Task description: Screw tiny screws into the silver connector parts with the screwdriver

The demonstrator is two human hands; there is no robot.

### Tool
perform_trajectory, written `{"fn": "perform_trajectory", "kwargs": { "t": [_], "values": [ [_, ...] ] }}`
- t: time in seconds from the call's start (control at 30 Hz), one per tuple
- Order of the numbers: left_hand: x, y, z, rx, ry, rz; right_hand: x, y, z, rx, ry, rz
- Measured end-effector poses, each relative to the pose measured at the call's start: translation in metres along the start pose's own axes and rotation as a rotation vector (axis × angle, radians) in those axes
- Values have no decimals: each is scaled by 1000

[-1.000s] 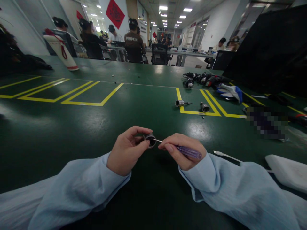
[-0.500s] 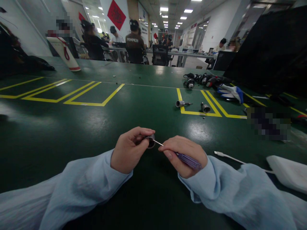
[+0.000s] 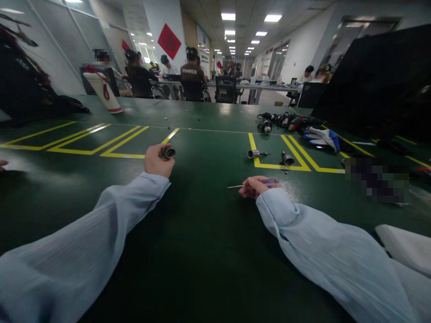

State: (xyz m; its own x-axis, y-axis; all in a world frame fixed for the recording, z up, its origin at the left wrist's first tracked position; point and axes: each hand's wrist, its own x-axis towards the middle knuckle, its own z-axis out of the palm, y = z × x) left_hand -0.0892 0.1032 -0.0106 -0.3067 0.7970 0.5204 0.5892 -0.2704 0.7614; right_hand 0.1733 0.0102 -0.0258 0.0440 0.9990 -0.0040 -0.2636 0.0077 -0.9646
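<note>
Nearest us, the right hand (image 3: 253,187) has its fingers bunched around the screwdriver (image 3: 270,182), purple handle showing past the thumb, shaft pointing left and roughly level; we can't tell how high the tip sits above the table. Left of the screwdriver and farther out, the left hand (image 3: 157,162) has its fingers curled round a metal cup (image 3: 168,153); we see its mouth turned towards us and slightly right, long axis running back into the grip. So from the screwdriver's tip the cup lies leftward and away, well apart; the left hand is the nearer one, being on it. Under both we have a dark green table (image 3: 202,251), dull shine. Beyond the screwdriver we log a black bit (image 3: 286,172), yellow tape (image 3: 283,168), a squat cup (image 3: 288,159) and a stemmed cup (image 3: 252,154), its stem crossing the tape. Right of the screwdriver and farther, we get gloves (image 3: 323,137); straight past it, black gear (image 3: 267,125). Far left of it, beyond, a white tube (image 3: 107,93). Behind everything, seated people (image 3: 192,77), chairs (image 3: 225,89), ceiling lights (image 3: 228,16).
</note>
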Motion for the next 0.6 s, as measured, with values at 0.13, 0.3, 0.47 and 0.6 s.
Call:
{"fn": "perform_trajectory", "kwargs": {
  "t": [0.13,0.3,0.47,0.6],
  "values": [
    [46,-25,-7,284,49,19,13,-2,2,22,36,17],
    [62,-28,-13,252,4,25,22,-3,5,5,39,18],
    [55,-19,-11,250,-39,99,21,-2,4,-33,-10,6],
    [33,-3,2,246,-187,244,18,-5,2,17,-105,19]
  ]
}}
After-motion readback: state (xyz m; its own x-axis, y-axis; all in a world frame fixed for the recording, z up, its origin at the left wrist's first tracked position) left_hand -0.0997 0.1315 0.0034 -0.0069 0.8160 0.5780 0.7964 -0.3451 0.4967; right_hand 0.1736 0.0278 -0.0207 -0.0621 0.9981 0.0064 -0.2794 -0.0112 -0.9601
